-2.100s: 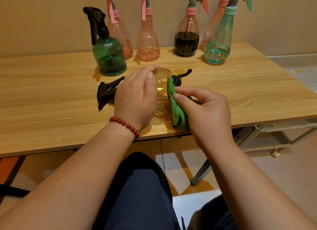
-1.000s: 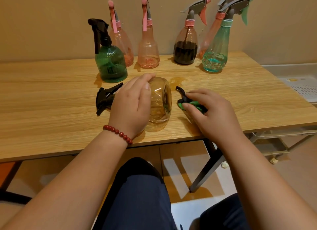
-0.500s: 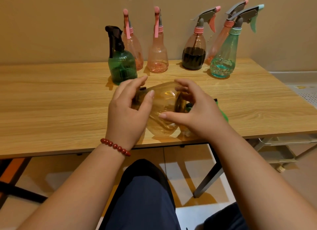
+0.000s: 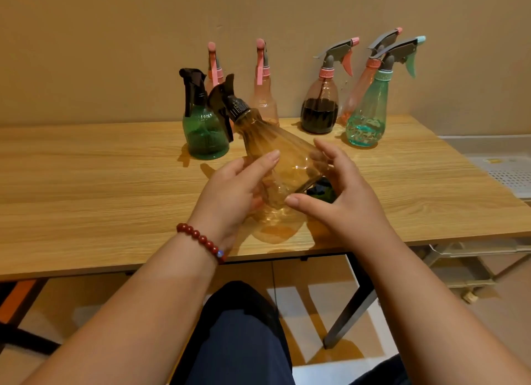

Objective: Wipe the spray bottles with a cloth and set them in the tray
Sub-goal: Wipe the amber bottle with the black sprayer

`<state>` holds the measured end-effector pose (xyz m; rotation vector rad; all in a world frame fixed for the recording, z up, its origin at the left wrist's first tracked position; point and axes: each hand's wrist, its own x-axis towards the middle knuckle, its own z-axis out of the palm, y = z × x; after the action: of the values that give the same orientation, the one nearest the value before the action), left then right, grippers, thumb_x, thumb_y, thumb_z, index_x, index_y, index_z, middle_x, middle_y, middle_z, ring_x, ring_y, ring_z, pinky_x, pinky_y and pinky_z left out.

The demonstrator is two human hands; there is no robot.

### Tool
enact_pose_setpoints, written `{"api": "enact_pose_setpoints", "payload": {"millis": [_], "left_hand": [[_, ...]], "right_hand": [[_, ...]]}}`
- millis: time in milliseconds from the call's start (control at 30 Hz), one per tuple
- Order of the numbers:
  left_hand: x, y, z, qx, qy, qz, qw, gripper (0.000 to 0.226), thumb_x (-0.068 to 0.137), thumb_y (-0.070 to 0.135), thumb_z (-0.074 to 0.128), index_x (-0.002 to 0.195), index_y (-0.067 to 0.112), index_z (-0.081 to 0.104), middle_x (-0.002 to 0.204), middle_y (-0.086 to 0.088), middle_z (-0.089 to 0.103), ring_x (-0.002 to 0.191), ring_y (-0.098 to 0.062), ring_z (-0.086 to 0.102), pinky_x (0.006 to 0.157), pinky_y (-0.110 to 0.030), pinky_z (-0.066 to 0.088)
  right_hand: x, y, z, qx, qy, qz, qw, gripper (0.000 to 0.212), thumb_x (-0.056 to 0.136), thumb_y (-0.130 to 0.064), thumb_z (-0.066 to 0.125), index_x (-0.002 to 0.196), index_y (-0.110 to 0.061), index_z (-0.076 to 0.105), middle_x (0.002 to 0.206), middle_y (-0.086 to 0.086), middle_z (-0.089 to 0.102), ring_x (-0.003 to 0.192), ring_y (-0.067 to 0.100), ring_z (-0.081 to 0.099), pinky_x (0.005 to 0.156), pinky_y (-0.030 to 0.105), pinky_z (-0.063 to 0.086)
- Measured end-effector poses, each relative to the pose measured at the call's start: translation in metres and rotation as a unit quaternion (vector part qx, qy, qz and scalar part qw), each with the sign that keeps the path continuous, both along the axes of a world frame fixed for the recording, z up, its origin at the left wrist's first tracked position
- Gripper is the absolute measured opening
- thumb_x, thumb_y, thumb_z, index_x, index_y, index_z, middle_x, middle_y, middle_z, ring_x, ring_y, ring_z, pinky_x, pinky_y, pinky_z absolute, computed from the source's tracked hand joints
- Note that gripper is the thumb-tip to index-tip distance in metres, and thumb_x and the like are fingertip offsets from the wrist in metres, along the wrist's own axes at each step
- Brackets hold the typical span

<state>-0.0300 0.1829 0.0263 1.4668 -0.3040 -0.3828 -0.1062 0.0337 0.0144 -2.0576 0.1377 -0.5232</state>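
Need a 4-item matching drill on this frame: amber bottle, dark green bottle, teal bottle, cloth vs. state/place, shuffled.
Things
1. amber bottle
2. dark green bottle
3. teal bottle
4. green cloth

States
A. stands upright, black sprayer
B. on the table, partly hidden by the right hand
C. tilted, held by the left hand and the right hand
D. stands upright, grey sprayer with a teal trigger

Pairs: 1-C, 2-A, 3-D, 4-B
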Motion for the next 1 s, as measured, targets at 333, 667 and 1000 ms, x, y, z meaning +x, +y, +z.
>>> {"api": "enact_pose_setpoints", "payload": {"millis": [333, 667, 1000], "left_hand": [[0.023, -0.012, 0.008, 0.100, -0.141, -0.047, 0.984, 0.027, 0.085, 0.036, 0.068, 0.107, 0.043, 0.055, 0.106, 0.019, 0.066, 0.096, 0.003, 0.064, 0.083, -0.024, 0.055], [0.030, -0.026, 0.011, 0.103, -0.161, 0.030, 0.981, 0.042, 0.075, 0.048, 0.072, 0.112, 0.035, 0.057, 0.113, 0.009, 0.065, 0.101, -0.004, 0.062, 0.083, -0.029, 0.055], [0.044, 0.005, 0.002, 0.151, -0.199, -0.022, 0.968, 0.057, 0.082, 0.028, 0.070, 0.134, 0.033, 0.047, 0.126, 0.009, 0.057, 0.112, -0.006, 0.057, 0.087, -0.028, 0.055]], "right_hand": [[0.024, -0.022, 0.008, -0.101, 0.069, -0.011, 0.992, 0.102, 0.062, -0.056, 0.079, 0.148, -0.032, 0.031, 0.143, -0.010, 0.044, 0.128, 0.008, 0.043, 0.106, 0.030, 0.039], [0.029, -0.019, -0.001, -0.063, -0.004, 0.002, 0.998, 0.089, 0.058, -0.062, 0.077, 0.136, -0.039, 0.039, 0.129, -0.021, 0.051, 0.122, 0.003, 0.047, 0.099, 0.022, 0.042], [0.025, -0.023, 0.004, 0.030, 0.014, 0.042, 0.999, 0.083, 0.062, -0.057, 0.067, 0.139, -0.040, 0.043, 0.137, -0.023, 0.051, 0.126, -0.009, 0.044, 0.105, 0.018, 0.038]]}}
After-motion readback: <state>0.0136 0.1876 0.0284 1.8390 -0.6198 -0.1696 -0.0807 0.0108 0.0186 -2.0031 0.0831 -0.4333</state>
